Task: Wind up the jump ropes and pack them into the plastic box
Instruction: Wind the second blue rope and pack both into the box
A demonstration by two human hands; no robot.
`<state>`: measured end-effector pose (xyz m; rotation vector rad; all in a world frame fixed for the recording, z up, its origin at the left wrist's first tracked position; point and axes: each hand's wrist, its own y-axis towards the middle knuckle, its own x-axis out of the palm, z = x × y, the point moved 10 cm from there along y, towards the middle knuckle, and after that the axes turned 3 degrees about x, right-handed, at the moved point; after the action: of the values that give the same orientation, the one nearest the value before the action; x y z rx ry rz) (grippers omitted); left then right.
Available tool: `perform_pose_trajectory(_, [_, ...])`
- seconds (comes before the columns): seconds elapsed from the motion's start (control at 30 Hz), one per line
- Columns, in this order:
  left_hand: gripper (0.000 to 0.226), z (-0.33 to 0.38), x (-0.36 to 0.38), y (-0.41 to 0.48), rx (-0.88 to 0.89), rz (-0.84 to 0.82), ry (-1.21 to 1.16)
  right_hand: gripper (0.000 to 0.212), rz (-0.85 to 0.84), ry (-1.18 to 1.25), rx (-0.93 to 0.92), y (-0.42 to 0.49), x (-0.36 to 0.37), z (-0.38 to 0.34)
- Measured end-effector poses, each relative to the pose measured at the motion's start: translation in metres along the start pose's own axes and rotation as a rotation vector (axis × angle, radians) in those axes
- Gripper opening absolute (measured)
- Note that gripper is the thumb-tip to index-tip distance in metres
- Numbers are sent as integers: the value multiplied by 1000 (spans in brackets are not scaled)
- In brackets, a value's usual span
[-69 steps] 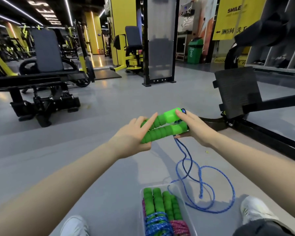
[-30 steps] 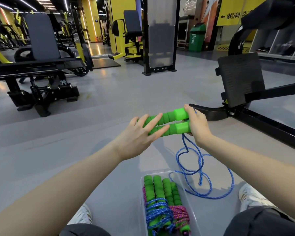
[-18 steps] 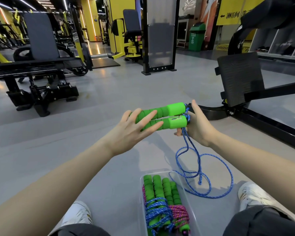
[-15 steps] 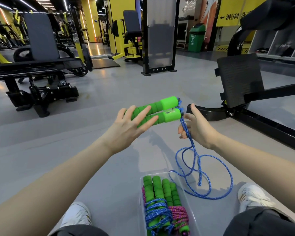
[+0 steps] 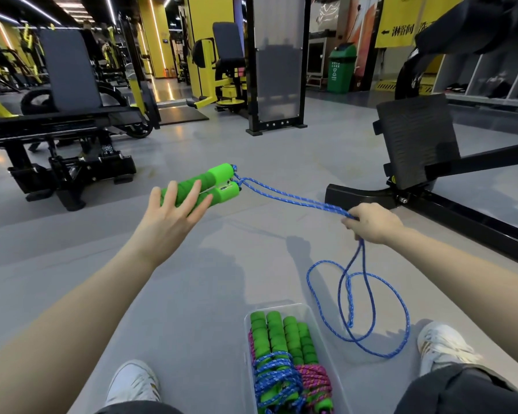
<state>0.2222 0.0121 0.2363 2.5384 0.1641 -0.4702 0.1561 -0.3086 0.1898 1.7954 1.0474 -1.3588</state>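
The right hand (image 5: pixel 371 224) has slid off the handle ends and now pinches the doubled blue rope (image 5: pixel 293 201) at mid-right, pulling it taut from the green handles (image 5: pixel 219 180). These lie against the left hand (image 5: pixel 168 216), whose fingers are straight and spread. Slack rope loops beside the plastic box (image 5: pixel 277 306) at bottom centre, so winding can likely begin.

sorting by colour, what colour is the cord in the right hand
The cord is blue with pale flecks; the head view shows it best.
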Motion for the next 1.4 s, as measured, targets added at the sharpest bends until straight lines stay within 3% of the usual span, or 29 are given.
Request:
perform_pose_trajectory(0.07, [55,-2,-2,3,-27,13,-3,28,48,435,-12,0,-13,-10])
perform_pose_trajectory(0.1, [55,-1,-3,5,-34,24,-6,27,167,592,-48,0,-31,-16])
perform_pose_trajectory(0.17, [55,0,-7,11,-46,41,-12,23,439,704,-137,-7,-69,-24])
perform_pose_trajectory(0.23, [54,-2,-11,16,-78,64,-35,19,535,646,-205,-14,-88,-37])
perform_pose_trajectory(0.33, [54,-4,-16,20,-99,83,-73,22,313,436,-176,-4,-56,-44])
perform_pose_trajectory(0.43, [56,4,-22,20,-51,98,-103,29,-119,34,-95,-4,17,-35])
perform_pose_trajectory(0.47, [55,7,-24,20,-26,106,-106,45,-266,-42,-52,-11,37,-29])
perform_pose_trajectory(0.53, [54,17,-30,21,44,141,-107,89,-453,96,5,-23,57,-27])
perform_pose_trajectory(0.57, [55,23,-33,22,86,162,-114,102,-460,243,-15,-26,55,-34])
perform_pose_trajectory(0.67, [55,42,-42,26,183,207,-151,115,-326,583,-130,-23,30,-59])
perform_pose_trajectory(0.77, [56,49,-54,33,185,247,-192,104,-275,824,-189,-20,19,-78])
perform_pose_trajectory(0.87, [56,43,-62,41,111,290,-230,52,-346,1007,-244,-27,20,-95])
perform_pose_trajectory(0.93, [61,39,-63,45,40,287,-247,35,-358,1066,-213,-31,25,-99])
perform_pose_trajectory(1.0, [61,34,-60,47,-25,258,-252,29,-340,1005,-160,-35,31,-99])
perform_pose_trajectory(1.07, [58,29,-55,48,-66,228,-245,26,-302,726,-172,-43,35,-102])
perform_pose_trajectory(1.13, [56,31,-52,48,-40,200,-222,21,-297,461,-252,-53,34,-111])
perform_pose_trajectory(1.2, [56,40,-51,46,35,171,-190,19,-331,359,-317,-64,26,-120])
perform_pose_trajectory(1.3, [56,52,-47,41,135,127,-203,32,-275,267,-331,-64,-3,-120])
perform_pose_trajectory(1.4, [57,60,-45,35,240,110,-228,47,-98,230,-368,-54,-36,-114])
